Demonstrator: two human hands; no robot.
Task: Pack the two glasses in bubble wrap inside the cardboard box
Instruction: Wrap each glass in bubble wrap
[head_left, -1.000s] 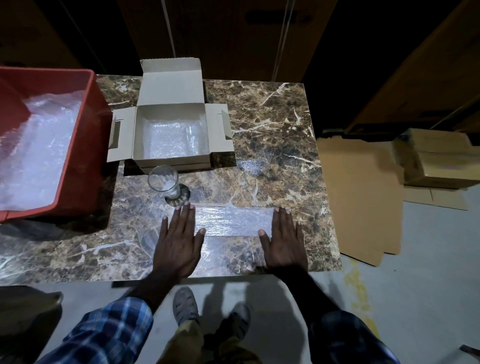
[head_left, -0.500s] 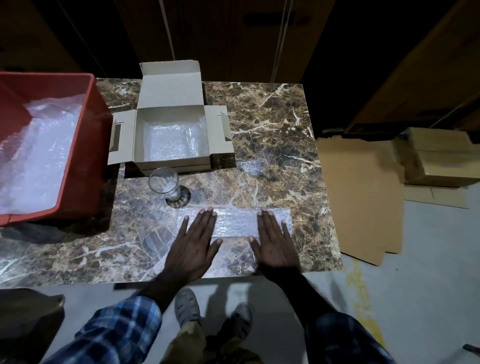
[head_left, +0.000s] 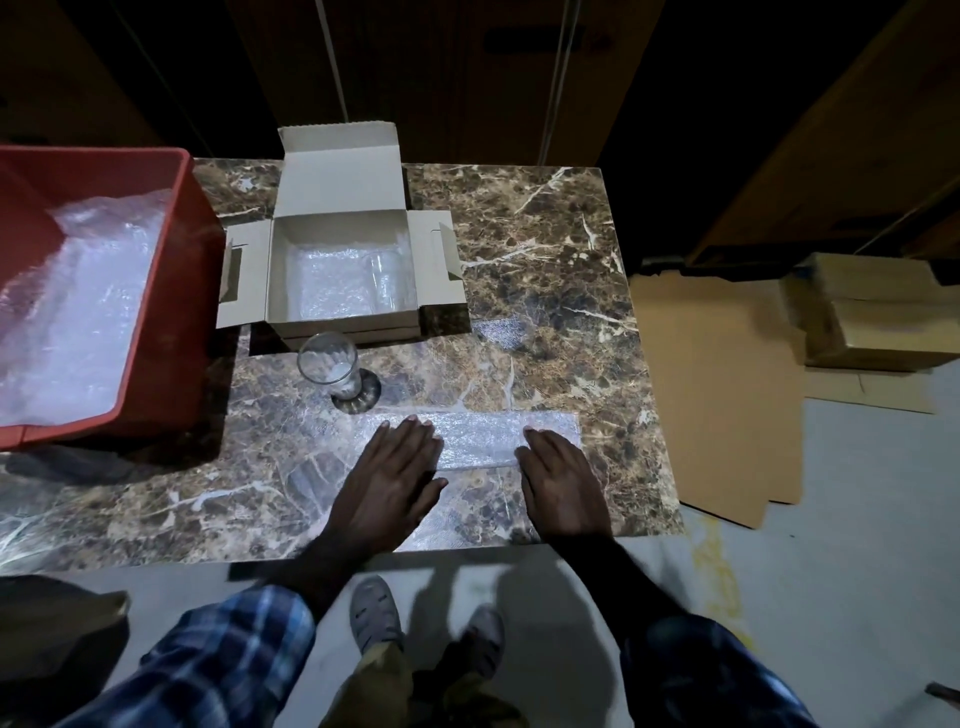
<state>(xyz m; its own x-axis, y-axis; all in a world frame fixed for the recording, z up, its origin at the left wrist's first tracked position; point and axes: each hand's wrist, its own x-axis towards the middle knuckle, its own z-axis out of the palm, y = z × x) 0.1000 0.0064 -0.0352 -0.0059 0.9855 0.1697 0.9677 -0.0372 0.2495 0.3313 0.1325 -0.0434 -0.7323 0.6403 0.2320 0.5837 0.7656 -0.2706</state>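
Red bin (head_left: 171, 291); brown veined marble table (head_left: 545, 270); blue plaid sleeve (head_left: 228, 654); clear glass (head_left: 332, 369).

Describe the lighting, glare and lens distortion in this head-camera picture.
Head view: dim overall, background nearly black; light glares off the bubble wrap sheet under the left hand and right hand, and off the wrap in the red bin; the glass stays readable; wide-angle lens bows the marble table edges; shadows fall on the floor.

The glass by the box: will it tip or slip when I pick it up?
The glass stands upright on a small foot, so a sideways nudge probably tips it. Smooth and clear, it looks slippery and fragile; grip it round the middle.
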